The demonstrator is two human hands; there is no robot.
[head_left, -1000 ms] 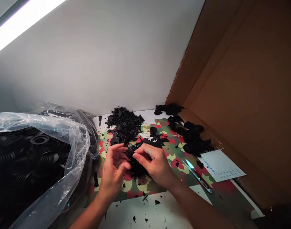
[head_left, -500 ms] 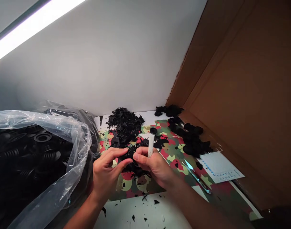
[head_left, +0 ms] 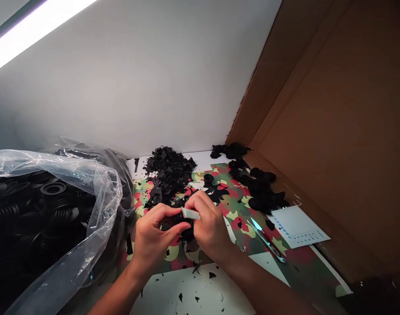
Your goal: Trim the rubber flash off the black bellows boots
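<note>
Head view: right hand (head_left: 209, 224) pinches white strip (head_left: 191, 214); half-curled left hand (head_left: 151, 232), hold unclear; black scraps (head_left: 169, 168) beyond suggest much done, remainder unclear.

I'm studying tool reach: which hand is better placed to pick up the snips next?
Likely the right hand: the snips lie on its side, while the left hand is nearer the plastic bag. The right does hold a pale stick, which may hinder it.

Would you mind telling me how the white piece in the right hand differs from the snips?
The white piece is held in the right hand; the snips lie on the patterned sheet. The white piece looks plain and pale; the snips show shiny metal and some red. Both look narrow.
</note>
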